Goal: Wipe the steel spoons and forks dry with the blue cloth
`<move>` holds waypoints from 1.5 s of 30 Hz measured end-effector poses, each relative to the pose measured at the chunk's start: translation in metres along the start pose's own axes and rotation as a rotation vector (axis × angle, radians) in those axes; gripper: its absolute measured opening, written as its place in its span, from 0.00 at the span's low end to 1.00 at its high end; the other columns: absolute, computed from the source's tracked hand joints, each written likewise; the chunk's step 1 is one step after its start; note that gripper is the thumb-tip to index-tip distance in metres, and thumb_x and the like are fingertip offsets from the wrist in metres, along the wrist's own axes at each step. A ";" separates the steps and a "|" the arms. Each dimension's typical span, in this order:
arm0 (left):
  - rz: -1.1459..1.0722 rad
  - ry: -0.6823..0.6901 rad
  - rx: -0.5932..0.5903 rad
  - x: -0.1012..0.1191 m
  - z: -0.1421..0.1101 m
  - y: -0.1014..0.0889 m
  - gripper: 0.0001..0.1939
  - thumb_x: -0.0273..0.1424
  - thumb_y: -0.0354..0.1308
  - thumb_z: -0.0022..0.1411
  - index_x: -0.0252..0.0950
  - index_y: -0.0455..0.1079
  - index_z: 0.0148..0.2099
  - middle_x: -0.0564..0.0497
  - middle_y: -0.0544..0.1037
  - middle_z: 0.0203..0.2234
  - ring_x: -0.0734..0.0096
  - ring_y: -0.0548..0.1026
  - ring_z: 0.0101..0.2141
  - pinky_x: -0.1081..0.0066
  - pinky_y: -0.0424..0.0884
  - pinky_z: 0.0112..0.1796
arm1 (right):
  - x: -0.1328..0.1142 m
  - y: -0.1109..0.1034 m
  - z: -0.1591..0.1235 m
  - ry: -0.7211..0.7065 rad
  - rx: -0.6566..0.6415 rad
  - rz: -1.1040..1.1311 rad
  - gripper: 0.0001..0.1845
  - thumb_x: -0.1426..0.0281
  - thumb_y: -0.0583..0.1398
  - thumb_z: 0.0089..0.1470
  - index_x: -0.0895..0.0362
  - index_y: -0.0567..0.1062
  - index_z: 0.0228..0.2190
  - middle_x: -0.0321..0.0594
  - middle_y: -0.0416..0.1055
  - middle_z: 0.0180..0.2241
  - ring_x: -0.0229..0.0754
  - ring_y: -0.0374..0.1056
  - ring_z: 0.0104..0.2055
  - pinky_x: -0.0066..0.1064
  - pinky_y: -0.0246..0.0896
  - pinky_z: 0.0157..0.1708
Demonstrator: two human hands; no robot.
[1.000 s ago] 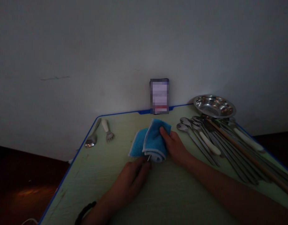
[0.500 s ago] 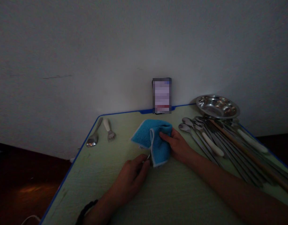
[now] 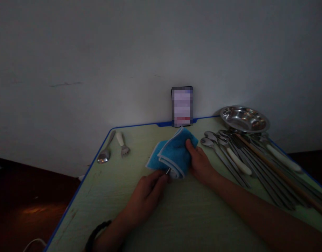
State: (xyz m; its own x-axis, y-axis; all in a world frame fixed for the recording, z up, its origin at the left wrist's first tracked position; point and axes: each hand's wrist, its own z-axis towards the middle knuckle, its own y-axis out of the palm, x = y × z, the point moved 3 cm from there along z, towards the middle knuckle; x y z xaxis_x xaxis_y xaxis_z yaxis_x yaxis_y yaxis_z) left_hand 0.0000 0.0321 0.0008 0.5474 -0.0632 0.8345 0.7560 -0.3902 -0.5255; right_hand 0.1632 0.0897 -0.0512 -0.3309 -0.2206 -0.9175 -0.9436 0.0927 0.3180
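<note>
My left hand [image 3: 152,187] is closed on the thin metal handle [image 3: 168,171] of a utensil. The utensil's far end is hidden inside a blue cloth [image 3: 176,148] with a pale edge, so its kind does not show. Fingers of my right hand [image 3: 200,161] grip that cloth from the right, thumb on top, with the fabric folded around the utensil. To the left on the table lie a metal spoon [image 3: 104,155] and a small fork with a white handle [image 3: 123,144].
A phone [image 3: 182,106] leans upright against the wall at the table's back edge. On the right lies a pile of spoons [image 3: 216,147], forks and chopsticks, some white-handled. Behind it a shiny steel bowl [image 3: 243,119] stands tilted by the wall. Blue trim edges the green table [image 3: 105,203].
My right hand has folded the cloth over, its near flap now wrapping the utensil, with one corner pointing up. My left hand stays nearly in place, holding the handle.
</note>
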 end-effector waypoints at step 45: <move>0.156 0.124 -0.011 -0.002 0.000 -0.001 0.15 0.35 0.43 0.63 0.36 0.59 0.25 0.58 0.60 0.16 0.76 0.61 0.18 0.75 0.55 0.22 | -0.012 0.014 -0.009 0.018 -0.101 0.240 0.15 0.58 0.61 0.46 0.52 0.74 0.36 0.36 0.76 0.35 0.44 0.69 0.42 0.38 0.62 0.43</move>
State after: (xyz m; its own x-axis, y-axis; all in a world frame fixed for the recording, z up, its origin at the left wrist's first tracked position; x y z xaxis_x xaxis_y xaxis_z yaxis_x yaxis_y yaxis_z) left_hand -0.0017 0.0329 -0.0006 0.6084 -0.2360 0.7577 0.6614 -0.3767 -0.6485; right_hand 0.1536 0.0849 -0.0337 -0.5452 -0.2208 -0.8087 -0.8341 0.0469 0.5496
